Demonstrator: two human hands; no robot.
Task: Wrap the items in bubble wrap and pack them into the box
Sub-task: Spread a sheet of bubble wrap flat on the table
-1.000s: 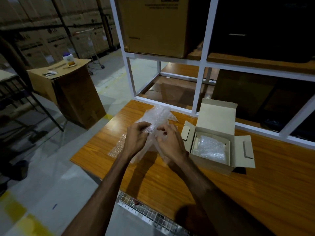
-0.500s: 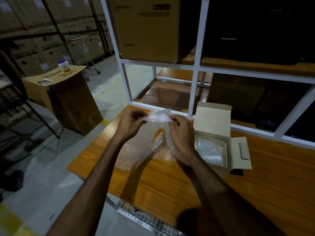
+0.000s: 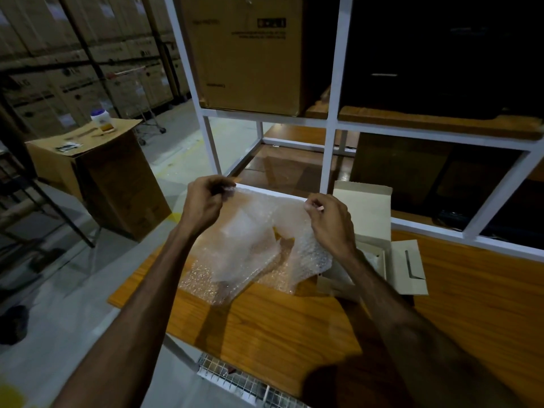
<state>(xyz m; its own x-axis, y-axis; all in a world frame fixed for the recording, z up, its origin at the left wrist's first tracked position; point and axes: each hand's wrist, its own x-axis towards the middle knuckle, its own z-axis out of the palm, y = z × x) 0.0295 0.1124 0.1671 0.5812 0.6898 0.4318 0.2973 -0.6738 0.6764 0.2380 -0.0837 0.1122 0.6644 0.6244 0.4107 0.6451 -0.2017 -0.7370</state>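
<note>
1. Two hands hold one sheet of bubble wrap up over the wooden table. A second ago that sheet was bunched into a wad between the hands; half a second ago they were close together at its top edge. Now the sheet is drawn out wide between them, to the left of the box.
2. In the head view, the left hand pinches the sheet's upper left corner, and the right hand pinches the upper right corner. Each has its fingers curled round the edge.
3. My guess is the sheet is being opened flat, ready to take the next item; no unwrapped item shows on the table.
4. The wrap looks thin, cloudy and crinkled. It hangs slack in the middle, and its lower edge trails on the table just left of the box.
5. The box sits open, its lid flap upright, partly behind the right forearm. What lies inside I cannot tell from here.
</note>
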